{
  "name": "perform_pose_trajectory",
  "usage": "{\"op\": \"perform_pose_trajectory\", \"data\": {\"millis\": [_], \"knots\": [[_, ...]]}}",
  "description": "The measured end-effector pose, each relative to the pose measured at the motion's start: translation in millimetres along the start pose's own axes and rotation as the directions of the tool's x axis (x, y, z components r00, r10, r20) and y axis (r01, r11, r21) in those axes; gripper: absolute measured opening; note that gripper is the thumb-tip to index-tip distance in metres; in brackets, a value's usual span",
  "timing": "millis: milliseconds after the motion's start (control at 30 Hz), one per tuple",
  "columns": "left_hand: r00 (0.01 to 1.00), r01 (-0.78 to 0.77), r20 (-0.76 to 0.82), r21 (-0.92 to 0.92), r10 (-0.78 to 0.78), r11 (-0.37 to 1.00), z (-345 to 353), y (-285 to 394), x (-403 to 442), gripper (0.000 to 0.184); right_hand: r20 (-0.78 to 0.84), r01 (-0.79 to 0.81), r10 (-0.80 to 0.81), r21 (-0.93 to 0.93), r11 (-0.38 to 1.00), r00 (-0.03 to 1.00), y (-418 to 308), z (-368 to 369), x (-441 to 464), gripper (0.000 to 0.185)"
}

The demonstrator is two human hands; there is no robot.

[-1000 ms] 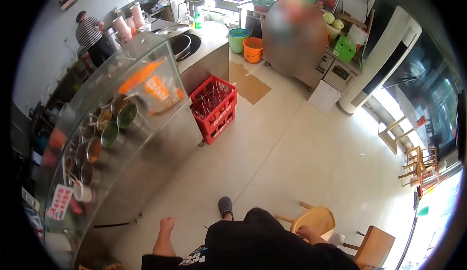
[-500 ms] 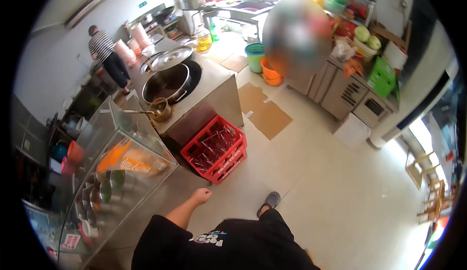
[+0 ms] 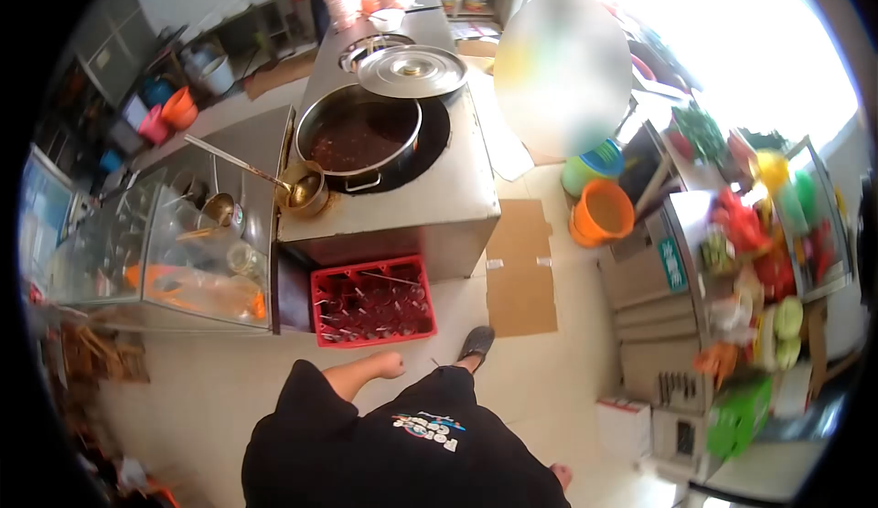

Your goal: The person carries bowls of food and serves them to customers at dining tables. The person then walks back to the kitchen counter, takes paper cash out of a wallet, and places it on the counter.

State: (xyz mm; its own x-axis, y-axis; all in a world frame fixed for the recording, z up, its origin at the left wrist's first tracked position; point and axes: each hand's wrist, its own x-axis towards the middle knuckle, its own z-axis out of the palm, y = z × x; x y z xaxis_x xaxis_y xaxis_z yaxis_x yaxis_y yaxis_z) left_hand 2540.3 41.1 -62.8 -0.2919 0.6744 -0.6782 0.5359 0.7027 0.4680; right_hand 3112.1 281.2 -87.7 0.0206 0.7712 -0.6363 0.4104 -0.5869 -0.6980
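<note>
Crate of red plastic (image 3: 373, 305) fronts the boxy steel counter (image 3: 434, 206), near your fisted left hand (image 3: 388, 364); your right hand (image 3: 562, 476) shows too little to tell. Striding too close, your grey clog (image 3: 476, 347) could clip it.

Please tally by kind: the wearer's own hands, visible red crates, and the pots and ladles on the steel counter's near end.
Hands: 2 (left hand, right hand)
Red crate: 1
Pots: 2 (large stockpot, small saucepan)
Ladle: 1
Total: 6
</note>
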Motion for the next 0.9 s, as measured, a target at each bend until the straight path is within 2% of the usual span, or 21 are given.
{"op": "perform_pose_trajectory", "data": {"millis": [33, 67, 100, 133, 200, 233, 300, 333, 433, 467, 500, 567, 633, 700, 733, 800, 833, 900], "knots": [[1.000, 0.002, 0.006, 0.017, -0.002, 1.000, -14.7, 23.9, 22.1, 0.032, 0.067, 0.016, -0.016, -0.007, 1.000, 0.998, 38.2, -5.7, 59.2, 0.013], [1.000, -0.022, -0.011, 0.028, 0.022, 0.999, -30.5, 49.7, 47.0, 0.030, 0.163, 0.274, -0.237, -0.269, 0.923, 0.958, -2.3, 8.4, 60.1, 0.013], [0.998, -0.045, -0.034, 0.043, 0.046, 0.998, -51.3, 78.0, 75.5, 0.029, 0.255, 0.518, -0.457, -0.543, 0.661, 0.852, -44.3, 22.7, 59.6, 0.014], [0.997, -0.082, 0.016, 0.025, 0.082, 0.996, -88.1, 117.5, 93.5, 0.030, 0.326, 0.632, -0.636, -0.698, 0.338, 0.700, -83.6, 35.6, 61.4, 0.015], [0.970, -0.231, -0.114, -0.138, 0.216, 0.963, -156.0, 182.3, 128.3, 0.030, 0.227, 0.500, -0.453, -0.519, 0.693, 0.862, -163.8, 58.9, 98.6, 0.015], [0.955, -0.271, -0.161, -0.149, 0.247, 0.951, -169.6, 195.1, 164.9, 0.028, 0.203, 0.382, -0.325, -0.407, 0.830, 0.924, -198.3, 69.0, 114.2, 0.017], [0.863, -0.383, -0.404, -0.128, 0.304, 0.915, -227.2, 236.9, 187.6, 0.027, 0.204, 0.065, -0.027, -0.180, 0.982, 0.979, -252.8, 78.0, 153.0, 0.020], [0.868, -0.356, -0.417, -0.139, 0.271, 0.924, -253.2, 252.5, 189.5, 0.027, 0.249, 0.138, -0.074, -0.250, 0.958, 0.966, -272.2, 81.9, 180.4, 0.022], [0.847, -0.351, -0.485, -0.202, 0.218, 0.914, -313.8, 277.4, 216.9, 0.025, 0.443, 0.316, -0.073, -0.506, 0.802, 0.894, -255.7, 78.4, 339.5, 0.024], [0.845, -0.298, -0.509, -0.193, 0.164, 0.935, -318.7, 275.2, 226.6, 0.025, 0.529, 0.532, -0.222, -0.554, 0.641, 0.819, -246.3, 77.0, 397.6, 0.028], [0.838, -0.252, -0.531, -0.178, 0.123, 0.951, -323.3, 276.4, 237.8, 0.025, 0.561, 0.405, -0.037, -0.549, 0.731, 0.827, -289.2, 88.2, 406.1, 0.028], [0.845, -0.066, -0.534, -0.160, -0.031, 0.985, -327.1, 281.2, 241.8, 0.027, 0.504, 0.506, -0.185, -0.631, 0.588, 0.844, -349.6, 127.2, 447.5, 0.022], [0.840, -0.016, -0.532, -0.223, -0.107, 0.975, -322.9, 284.0, 248.3, 0.029, 0.555, 0.332, 0.027, -0.537, 0.776, 0.832, -527.6, 188.3, 393.8, 0.015], [0.833, -0.017, -0.535, -0.280, -0.141, 0.960, -329.6, 298.3, 257.5, 0.030, 0.550, 0.278, -0.013, -0.402, 0.872, 0.835, -593.2, 229.1, 435.5, 0.014], [0.826, -0.023, -0.548, -0.274, -0.136, 0.962, -341.3, 305.8, 261.9, 0.030, 0.542, 0.347, -0.059, -0.446, 0.825, 0.838, -624.1, 246.9, 458.4, 0.014], [0.795, -0.029, -0.561, -0.415, -0.231, 0.910, -358.9, 322.1, 279.4, 0.030, 0.540, 0.427, -0.118, -0.492, 0.759, 0.833, -683.6, 279.4, 488.2, 0.016], [0.783, -0.038, -0.577, -0.417, -0.233, 0.908, -369.6, 325.7, 293.9, 0.030, 0.541, 0.414, -0.143, -0.423, 0.806, 0.829, -716.5, 301.1, 496.9, 0.016], [0.775, -0.041, -0.515, -0.620, -0.367, 0.783, -391.2, 326.4, 324.3, 0.030, 0.554, 0.417, -0.174, -0.349, 0.839, 0.814, -767.9, 342.0, 515.7, 0.016]]}}
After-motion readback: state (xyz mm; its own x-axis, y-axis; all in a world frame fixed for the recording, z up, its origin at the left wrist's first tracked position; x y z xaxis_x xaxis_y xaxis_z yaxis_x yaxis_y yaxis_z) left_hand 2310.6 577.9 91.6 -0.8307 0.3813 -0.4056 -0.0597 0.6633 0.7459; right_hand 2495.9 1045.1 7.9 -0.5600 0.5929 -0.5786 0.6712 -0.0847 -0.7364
